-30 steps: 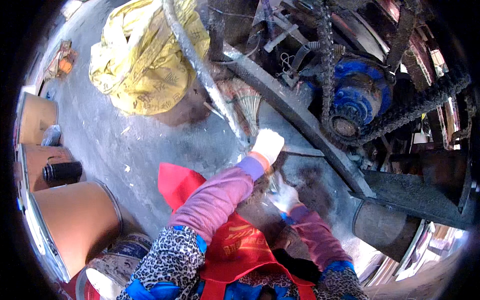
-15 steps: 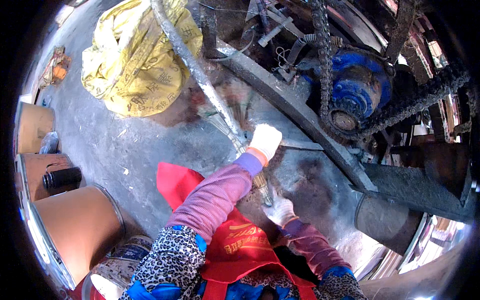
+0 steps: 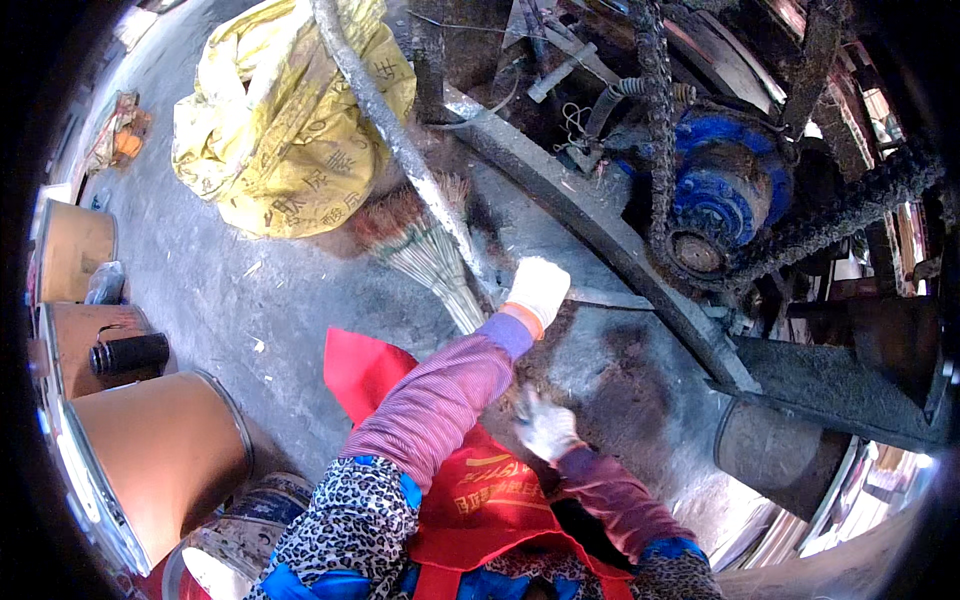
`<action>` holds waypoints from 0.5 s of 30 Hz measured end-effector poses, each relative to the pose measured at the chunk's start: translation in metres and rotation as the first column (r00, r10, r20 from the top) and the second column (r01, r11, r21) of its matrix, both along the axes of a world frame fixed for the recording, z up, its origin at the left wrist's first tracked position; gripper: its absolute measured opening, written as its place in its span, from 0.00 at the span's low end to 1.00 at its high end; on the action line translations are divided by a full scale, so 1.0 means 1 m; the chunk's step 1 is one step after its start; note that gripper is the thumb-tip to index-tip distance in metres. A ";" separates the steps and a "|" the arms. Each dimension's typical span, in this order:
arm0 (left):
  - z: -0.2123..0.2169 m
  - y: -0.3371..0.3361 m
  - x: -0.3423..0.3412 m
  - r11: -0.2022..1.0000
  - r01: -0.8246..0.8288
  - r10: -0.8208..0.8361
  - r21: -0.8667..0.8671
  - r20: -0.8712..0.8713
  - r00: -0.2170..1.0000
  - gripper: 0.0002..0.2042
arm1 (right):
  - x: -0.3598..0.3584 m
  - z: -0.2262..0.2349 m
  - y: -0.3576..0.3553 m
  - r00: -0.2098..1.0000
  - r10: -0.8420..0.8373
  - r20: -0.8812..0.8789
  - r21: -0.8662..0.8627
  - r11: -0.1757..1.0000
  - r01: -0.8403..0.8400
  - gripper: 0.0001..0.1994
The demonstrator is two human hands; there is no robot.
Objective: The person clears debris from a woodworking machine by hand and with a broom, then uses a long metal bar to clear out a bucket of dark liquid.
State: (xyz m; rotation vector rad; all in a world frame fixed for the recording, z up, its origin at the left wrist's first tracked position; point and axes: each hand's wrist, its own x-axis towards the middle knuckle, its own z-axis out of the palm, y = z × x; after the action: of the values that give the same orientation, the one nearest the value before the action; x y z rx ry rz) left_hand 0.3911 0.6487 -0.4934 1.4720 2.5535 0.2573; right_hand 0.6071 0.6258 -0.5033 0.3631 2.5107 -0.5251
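I see left hand point(image 3: 540, 290) curled, seemingly round bar point(image 3: 612, 299), probably bracing; right hand point(image 3: 547, 428) blurred, can't tell grip; broom point(image 3: 425, 255) left of left fingers.

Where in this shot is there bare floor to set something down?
Widest: the floor between the large brown drum, the yellow sack and the red apron, holding only small pale scraps. A darkened patch lies between the right hand and the slanting beam. Crowded: around the blue motor and chain, and along the broom near the left hand.
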 end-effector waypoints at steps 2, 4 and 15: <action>0.000 0.004 0.004 1.000 0.008 -0.008 0.018 -0.004 1.000 0.07 | 0.025 -0.012 0.024 0.980 -0.199 -0.003 0.154 0.968 0.197 0.39; -0.003 0.006 0.006 0.999 0.004 -0.003 0.044 -0.012 1.000 0.07 | 0.012 0.004 0.044 0.876 -0.474 -0.085 0.048 0.876 0.479 0.40; -0.001 0.006 0.004 1.000 -0.026 0.026 -0.013 -0.001 1.000 0.06 | 0.041 -0.006 0.027 0.991 -0.129 0.037 -0.003 0.992 0.129 0.42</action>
State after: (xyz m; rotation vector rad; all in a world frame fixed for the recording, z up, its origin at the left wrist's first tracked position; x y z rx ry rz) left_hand 0.3946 0.6545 -0.4947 1.4355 2.5721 0.2437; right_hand 0.6481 0.6529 -0.5093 0.5314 2.4610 -0.5701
